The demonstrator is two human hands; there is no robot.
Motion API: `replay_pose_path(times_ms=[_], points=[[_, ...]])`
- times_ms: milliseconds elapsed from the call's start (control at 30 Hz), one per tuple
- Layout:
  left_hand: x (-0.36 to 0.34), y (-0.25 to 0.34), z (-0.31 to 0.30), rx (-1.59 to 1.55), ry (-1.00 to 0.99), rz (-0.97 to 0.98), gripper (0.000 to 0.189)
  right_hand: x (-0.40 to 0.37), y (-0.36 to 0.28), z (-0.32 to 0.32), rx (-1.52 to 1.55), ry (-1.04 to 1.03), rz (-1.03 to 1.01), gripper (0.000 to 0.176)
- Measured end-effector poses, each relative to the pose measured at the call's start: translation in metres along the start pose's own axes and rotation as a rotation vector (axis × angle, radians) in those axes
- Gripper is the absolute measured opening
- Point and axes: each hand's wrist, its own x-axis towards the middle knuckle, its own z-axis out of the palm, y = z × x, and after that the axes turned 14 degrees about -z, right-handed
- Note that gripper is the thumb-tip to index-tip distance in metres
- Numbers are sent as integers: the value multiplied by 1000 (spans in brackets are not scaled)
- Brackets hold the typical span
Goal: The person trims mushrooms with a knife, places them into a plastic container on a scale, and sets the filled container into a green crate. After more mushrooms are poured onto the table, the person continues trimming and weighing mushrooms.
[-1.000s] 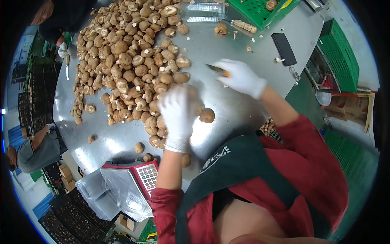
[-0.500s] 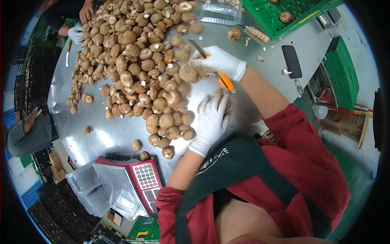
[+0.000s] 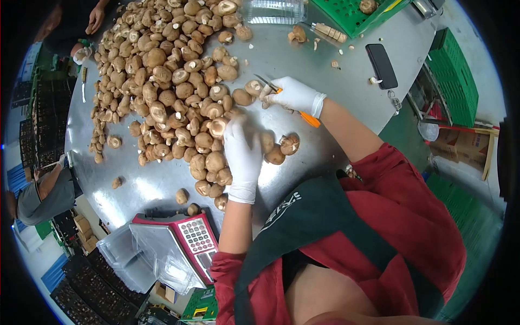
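Note:
A large heap of brown mushrooms (image 3: 157,57) is spread over the metal table. My right hand (image 3: 295,96), in a white glove, is closed round an orange-handled blade tool (image 3: 310,119); its blade points up and left. A mushroom (image 3: 253,88) with its pale underside up lies at the fingertips of that hand. My left hand (image 3: 242,157), also gloved, reaches over the near right edge of the heap; its fingers are smeared by motion, and what they touch is hidden. Just right of it, a few mushrooms (image 3: 275,155) lie together, one of them blurred.
A red scale (image 3: 197,238) with clear plastic trays (image 3: 130,254) stands at the near left. Towards the back right are a phone (image 3: 382,66), a wooden-handled tool (image 3: 329,32), a clear container (image 3: 273,11) and a green crate (image 3: 357,16). Other people (image 3: 46,192) are at the left.
My left hand has moved left and up from beside the orange tool to the heap. Mushrooms formerly under it now show. The large mushroom at my right hand is no longer in the same place.

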Motion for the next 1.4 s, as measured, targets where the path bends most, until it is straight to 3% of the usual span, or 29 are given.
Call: replay_pose_path(times_ms=[167, 300, 400, 433, 533, 600, 700, 800, 933, 967, 1100, 1200, 1300, 1400], points=[[-6, 0, -13, -27, -27, 8, 53, -5, 6, -1, -53, 7, -59, 16], [-3, 9, -20, 354, -116, 135, 50, -7, 25, 2, -82, -20, -144, 17], [4, 2, -10, 412, -87, 151, 49, -9, 32, 6, -92, -28, -306, 17], [7, 4, -8, 381, -47, 147, 40, -12, 30, 7, -125, -30, -300, 17], [12, -3, -2, 101, 35, 160, 31, -21, 19, 7, -199, -33, -282, 17], [7, 0, -8, -85, 56, 68, 23, -28, 13, 9, -208, -32, -274, 19], [-5, -3, -14, -885, -199, -321, 13, -33, 12, 16, -133, -15, -360, 30], [-14, 0, -16, -1370, -339, -440, 19, -42, 0, 32, -75, -43, -396, 41], [-17, 0, -13, -1181, -219, -457, 25, -32, 1, 38, -330, -113, -336, 48], [-15, -2, -16, -997, -134, -440, 28, -35, -3, 34, -242, -110, -294, 47], [-19, -10, -36, -908, -18, -421, 31, -28, 27, 23, -551, 102, -372, 34], [-23, -8, -39, -898, -55, -434, 30, -25, 18, 31, -743, 170, -539, 31], [-27, -9, -34, -835, -64, -428, 30, -16, 16, 41, -835, 174, -459, 28], [-28, -9, -34, -821, -71, -424, 33, -10, 31, 38, -822, 261, -564, 28]])
